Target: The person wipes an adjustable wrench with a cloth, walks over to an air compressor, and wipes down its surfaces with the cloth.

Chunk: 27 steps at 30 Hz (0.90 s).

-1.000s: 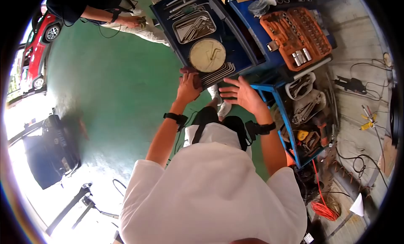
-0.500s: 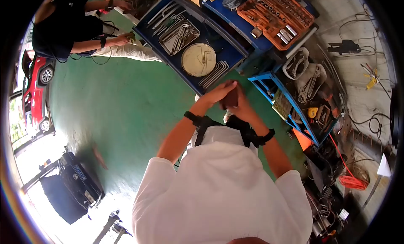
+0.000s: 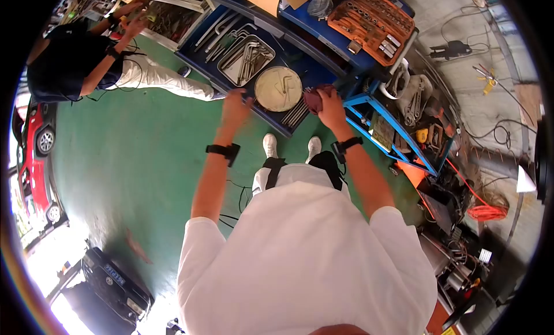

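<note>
My right hand (image 3: 331,111) is closed on a dark red cloth (image 3: 313,99), at the right end of the open blue drawer (image 3: 266,117). At the drawer's front edge, toward its left, is my left hand (image 3: 235,109); motion smears its fingers, and I cannot tell whether they touch the edge. Between my hands lies a round cream-coloured dish (image 3: 266,91) with hex keys on it. Behind it in the drawer, a metal tray (image 3: 224,69) holds several hex keys. More L-shaped keys (image 3: 298,114) lie along the right side, partly behind the cloth.
An orange socket set case (image 3: 340,23) sits open on the blue cabinet. To my right stands a blue-framed cart (image 3: 398,130) with wrenches and a yellow tape measure (image 3: 422,135). Another person (image 3: 69,61) works at the left. A red car (image 3: 36,162) is beyond the green floor.
My hands have moved apart: the left to the left drawer edge, the right slightly up with the cloth. The other person's hands have risen, and the view has shifted.
</note>
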Available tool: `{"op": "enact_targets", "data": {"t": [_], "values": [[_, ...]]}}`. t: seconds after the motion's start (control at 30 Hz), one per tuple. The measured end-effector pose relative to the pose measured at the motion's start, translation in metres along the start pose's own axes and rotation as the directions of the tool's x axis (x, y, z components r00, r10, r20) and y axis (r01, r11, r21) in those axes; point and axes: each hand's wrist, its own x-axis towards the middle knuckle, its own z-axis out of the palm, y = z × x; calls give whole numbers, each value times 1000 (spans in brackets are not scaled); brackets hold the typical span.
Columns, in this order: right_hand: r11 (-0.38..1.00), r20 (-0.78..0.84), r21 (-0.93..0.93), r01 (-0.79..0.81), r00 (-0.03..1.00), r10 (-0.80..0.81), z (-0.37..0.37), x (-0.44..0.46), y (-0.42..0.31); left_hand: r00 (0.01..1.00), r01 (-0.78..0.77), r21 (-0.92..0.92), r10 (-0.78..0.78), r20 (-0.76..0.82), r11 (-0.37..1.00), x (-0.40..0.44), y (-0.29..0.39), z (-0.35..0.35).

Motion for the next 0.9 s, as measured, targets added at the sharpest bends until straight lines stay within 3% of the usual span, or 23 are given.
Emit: {"op": "enact_targets", "data": {"t": [0.07, 0.2, 0.27, 0.3, 0.37, 0.43, 0.5, 0.53, 0.6, 0.67, 0.73, 0.77, 0.8, 0.83, 0.87, 0.9], "values": [[992, 33, -120, -40, 998, 44, 5, -5, -20, 980, -54, 305, 109, -168, 951, 19, -51, -2], [997, 95, -66, -27, 995, 33, 21, -41, -44, 999, 33, 276, -22, -43, 961, 26, -67, -5], [992, 121, 123, -16, 993, 1, 28, -59, -51, 995, 27, 447, -66, 72, 894, 26, -60, 3], [993, 112, 117, -30, 994, 17, 32, -60, -47, 995, 10, 442, -51, 82, 897, 28, -59, 5], [929, 244, 370, -13, 966, -84, 42, -71, -41, 993, 33, 433, -80, 91, 901, 27, -61, 6], [880, 236, 468, -80, 971, -37, 39, -65, -37, 991, 21, 441, -78, 111, 897, 25, -61, 3], [851, -45, 507, -136, 982, 184, 28, -60, -39, 989, 1, 448, -68, 133, 894, 24, -58, 1], [845, -57, 512, -156, 975, 215, 36, -51, -34, 991, -8, 470, -56, 123, 883, 22, -58, -1], [740, -334, 673, -2, 891, 307, 65, -32, -22, 992, -35, 519, -33, 120, 854, 19, -50, -4], [863, -371, 503, -49, 890, 267, 60, -42, -45, 988, -100, 526, 20, 155, 845, 20, -55, -4], [967, -507, 249, 43, 857, 93, 88, -51, -39, 984, -93, 501, 2, 180, 861, 26, -63, -5], [882, -215, 457, -114, 948, 233, 85, -62, -44, 982, -115, 519, 17, 190, 847, 29, -69, -2], [827, -76, 548, -125, 977, 197, 86, -71, -44, 986, -126, 465, 60, 154, 876, 25, -72, -3], [825, -74, 541, -165, 967, 242, 83, -86, -45, 987, -144, 429, 95, 134, 892, 22, -74, -4], [806, 104, 545, -230, 973, 207, 78, -96, -48, 984, -176, 394, 145, 107, 902, 20, -78, -3], [791, 270, 542, -286, 950, 158, 72, -97, -52, 990, -128, 441, 89, 108, 888, 20, -74, -3]]}}
